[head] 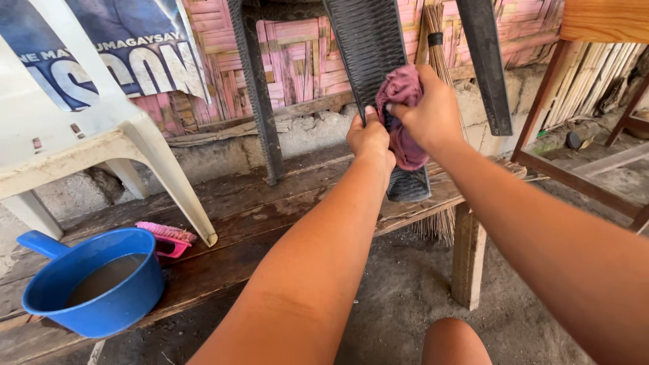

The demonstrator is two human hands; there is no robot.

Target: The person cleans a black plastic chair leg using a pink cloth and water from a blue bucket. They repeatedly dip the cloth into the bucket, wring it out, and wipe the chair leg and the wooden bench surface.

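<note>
Blue dipper (101, 297) of murky water (105, 277) on bench (270, 209)

Two chairs – one black (368, 47), one white (81, 128) – one dipper (94, 284), one rag (403, 115), perhaps one brush (165, 236).

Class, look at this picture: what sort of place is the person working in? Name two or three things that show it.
Probably a rustic outdoor or semi-open work area beside a house: a woven bamboo wall, a bare dirt floor, and a rough wooden bench holding a blue water dipper and a pink scrub brush.
</note>
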